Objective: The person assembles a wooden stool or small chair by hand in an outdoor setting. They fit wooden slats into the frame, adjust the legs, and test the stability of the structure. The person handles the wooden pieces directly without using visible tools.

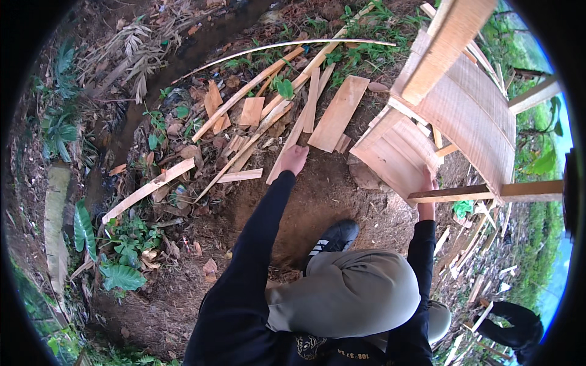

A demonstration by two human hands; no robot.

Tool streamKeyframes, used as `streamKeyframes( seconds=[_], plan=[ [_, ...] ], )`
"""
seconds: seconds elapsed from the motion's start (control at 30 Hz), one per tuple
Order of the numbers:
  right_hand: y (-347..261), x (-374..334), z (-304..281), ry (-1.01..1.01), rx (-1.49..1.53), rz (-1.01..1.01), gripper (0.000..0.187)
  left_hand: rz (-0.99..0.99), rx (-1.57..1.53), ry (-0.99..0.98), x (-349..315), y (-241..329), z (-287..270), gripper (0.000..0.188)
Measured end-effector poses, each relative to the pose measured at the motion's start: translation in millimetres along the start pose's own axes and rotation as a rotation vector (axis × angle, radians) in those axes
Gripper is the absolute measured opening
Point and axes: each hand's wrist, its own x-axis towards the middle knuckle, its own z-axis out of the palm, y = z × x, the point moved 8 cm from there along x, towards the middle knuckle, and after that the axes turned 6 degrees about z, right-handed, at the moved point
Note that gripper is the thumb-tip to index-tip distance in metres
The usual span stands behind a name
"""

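- Done: boards (397, 149) appear set against the frame (531, 191).
- Outstanding: planks (339, 114) lie loose left of the frame.
- Right hand (428, 179): at the boards, beside the frame; grasp unclear.
- Left hand (295, 158): curled at a slat (295, 135); grip cannot be told.

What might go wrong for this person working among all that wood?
The bare left hand is at a narrow plank and might get scratched. The bare right hand is by a wooden bar; it might get pinched if the wooden structure shifted. A loose wide board lies ahead of the black shoe, perhaps a tripping hazard.
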Motion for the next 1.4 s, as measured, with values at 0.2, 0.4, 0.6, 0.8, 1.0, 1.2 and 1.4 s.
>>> streamKeyframes(
  seconds=[0.2,0.4,0.6,0.8,1.0,1.2,1.4],
  plan=[
    [-9,-12,4,0.067,-0.134,0.020,0.053,-0.071,0.319,0.103,38,21,14,0.034],
    [-2,2,-8,0.052,-0.070,0.010,0.050,-0.105,0.527,0.095,71,36,23,0.064],
    [-5,-6,-13,0.052,-0.124,0.038,0.049,-0.149,0.593,-0.003,88,36,39,0.070],
    [-7,-12,-7,0.079,-0.175,0.052,0.058,-0.088,0.487,-0.022,110,-1,36,0.060],
    [-7,-5,-17,0.073,-0.174,-0.032,0.058,-0.012,0.142,-0.070,118,13,51,0.032],
    [-11,-6,-20,0.053,-0.178,-0.028,0.050,-0.127,-0.694,-0.140,67,45,22,0.035],
    [-12,-8,-12,-0.024,-0.114,-0.026,0.066,-0.170,-0.813,-0.329,-44,66,-72,0.031]
  ],
)
